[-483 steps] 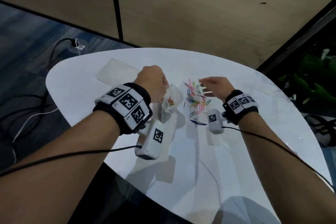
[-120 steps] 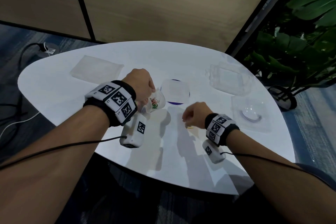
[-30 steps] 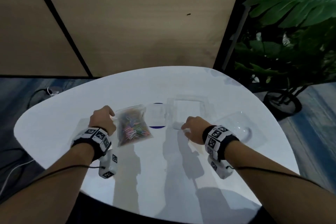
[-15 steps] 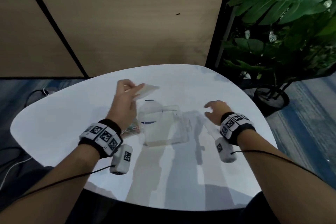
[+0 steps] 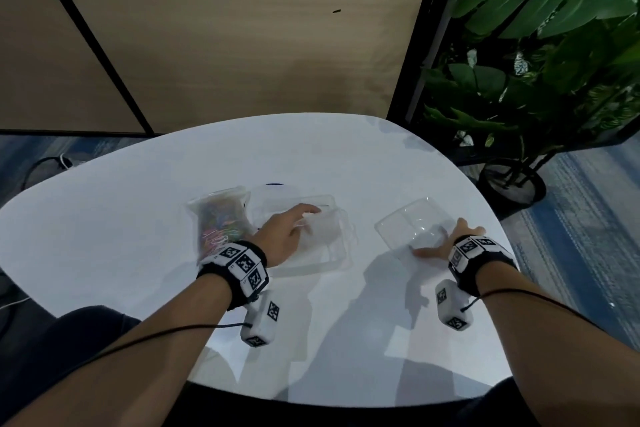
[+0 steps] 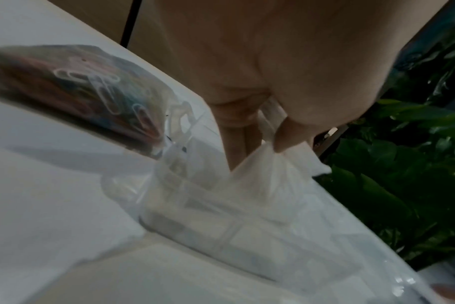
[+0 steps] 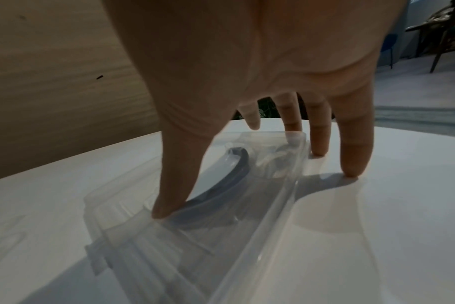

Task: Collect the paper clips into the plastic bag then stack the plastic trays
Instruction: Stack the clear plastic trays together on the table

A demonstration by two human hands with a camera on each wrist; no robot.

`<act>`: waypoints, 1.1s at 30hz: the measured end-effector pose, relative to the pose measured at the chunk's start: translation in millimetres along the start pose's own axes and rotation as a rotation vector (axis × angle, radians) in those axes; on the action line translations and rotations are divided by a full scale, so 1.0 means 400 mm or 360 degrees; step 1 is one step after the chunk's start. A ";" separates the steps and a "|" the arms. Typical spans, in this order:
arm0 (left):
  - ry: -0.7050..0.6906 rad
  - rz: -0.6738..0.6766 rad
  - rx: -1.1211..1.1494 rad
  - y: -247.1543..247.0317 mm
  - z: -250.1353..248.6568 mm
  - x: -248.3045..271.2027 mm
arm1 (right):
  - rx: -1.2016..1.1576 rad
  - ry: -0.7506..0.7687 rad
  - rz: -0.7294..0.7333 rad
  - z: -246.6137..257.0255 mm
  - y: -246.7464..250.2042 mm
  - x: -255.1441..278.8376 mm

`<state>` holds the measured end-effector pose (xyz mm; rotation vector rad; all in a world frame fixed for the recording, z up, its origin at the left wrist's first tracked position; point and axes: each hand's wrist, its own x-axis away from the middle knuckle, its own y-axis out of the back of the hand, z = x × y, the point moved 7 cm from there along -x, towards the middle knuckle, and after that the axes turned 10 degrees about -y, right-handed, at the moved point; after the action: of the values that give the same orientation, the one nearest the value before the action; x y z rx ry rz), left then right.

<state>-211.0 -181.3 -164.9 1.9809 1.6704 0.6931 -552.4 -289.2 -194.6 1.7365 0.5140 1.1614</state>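
the bag (image 5: 221,218) of coloured clips (image 5: 219,231) lies on the white table (image 5: 104,218), left of centre, touching the left edge of a stack of clear trays (image 5: 332,253) in the middle. the left hand (image 5: 284,236) reaches over that stack; in the left wrist view its thumb and fingers (image 6: 286,137) pinch a thin frosted white sheet (image 6: 273,176) and hold it down into the top tray. what that sheet is exactly i cannot tell, it looks like a flimsy tray or lid. the bag (image 6: 78,92) shows in that view too, blurred, with pale and reddish clips pressed against the plastic. to the right, apart from the stack, one more clear tray (image 5: 412,225) is tilted, its far side up off the table. the right hand (image 5: 446,243) grips its near edge: in the right wrist view the thumb (image 7: 177,181) presses inside the tray (image 7: 247,236) next to a dark curved band moulded in its floor, one finger is behind the far rim, and two fingertips (image 7: 351,164) rest on the table just beside the tray. a leafy potted plant (image 5: 540,45) stands on the floor beyond the table's right side, against a tan panelled wall (image 5: 242,28).
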 end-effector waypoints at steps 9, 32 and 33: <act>-0.0068 0.0478 -0.0936 -0.077 0.056 -0.033 | 0.0040 0.0166 -0.0048 0.022 0.067 -0.017; 0.0514 -0.0296 0.0141 0.167 0.114 0.139 | -0.1280 0.0654 0.0673 0.404 -0.102 0.342; 0.0528 -0.0269 0.0115 0.159 0.123 0.137 | -0.1192 0.0667 0.0616 0.404 -0.098 0.350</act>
<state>-123.7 -138.5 -157.7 1.8189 2.0541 0.9497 -340.5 -243.0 -178.3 0.9589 -0.0484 1.7320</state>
